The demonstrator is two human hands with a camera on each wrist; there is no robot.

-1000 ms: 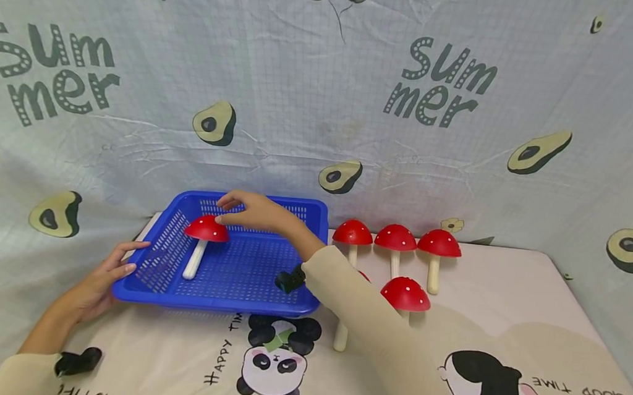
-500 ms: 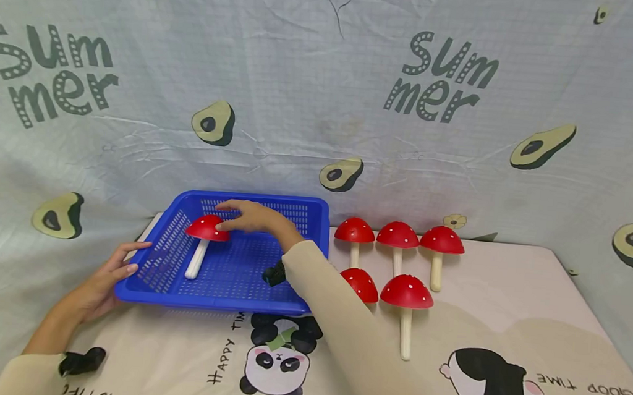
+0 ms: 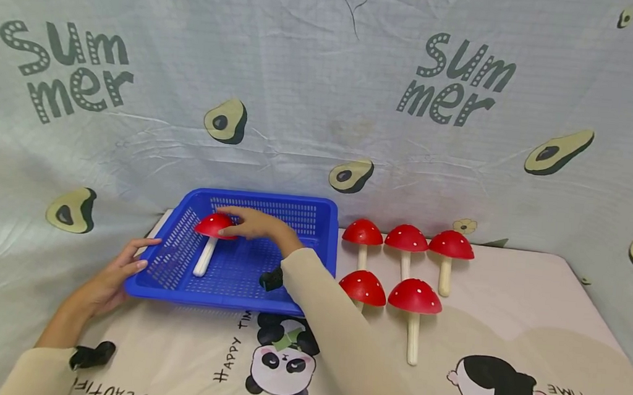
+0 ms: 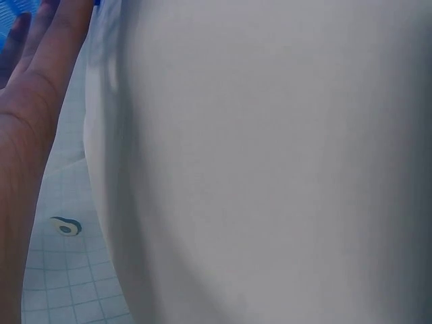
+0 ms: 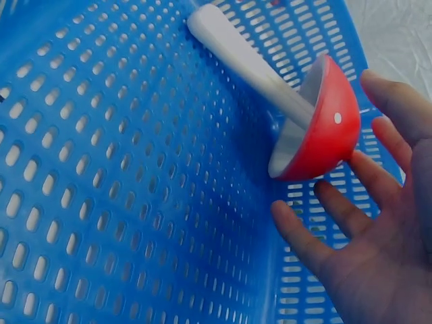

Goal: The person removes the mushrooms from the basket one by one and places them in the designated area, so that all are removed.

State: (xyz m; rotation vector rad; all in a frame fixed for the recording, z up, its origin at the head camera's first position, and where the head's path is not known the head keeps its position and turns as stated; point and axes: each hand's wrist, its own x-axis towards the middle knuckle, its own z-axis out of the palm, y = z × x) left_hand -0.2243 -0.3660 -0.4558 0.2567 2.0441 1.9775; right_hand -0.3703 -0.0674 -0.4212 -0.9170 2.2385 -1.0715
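A decorative mushroom (image 3: pixel 207 254) with a white-dotted red cap and a pale stem lies inside the blue plastic basket (image 3: pixel 219 303), near its left wall. My right hand (image 3: pixel 258 224) is at the right side of the cap. In the right wrist view, the spread fingers (image 5: pixel 351 212) surround part of the red cap (image 5: pixel 337 128), and at least one fingertip appears to meet it. My left hand (image 3: pixel 111 280) rests against the basket's left rim with straight fingers. The left wrist view shows only part of that hand (image 4: pixel 30 115) and a blue corner of the basket.
Right of the basket, several more red-capped mushrooms (image 3: pixel 416 298) lie in two rows on the panda-print tablecloth (image 3: pixel 507 324). A grey-white fabric backdrop (image 3: pixel 302 97) with avocado prints rises behind. My right sleeve (image 3: pixel 340 323) crosses over the basket's front right corner.
My right hand has come down lower, its fingers now around the side of the cap. The mushroom and basket keep their places. My left hand stays at the rim. The head view has shifted slightly.
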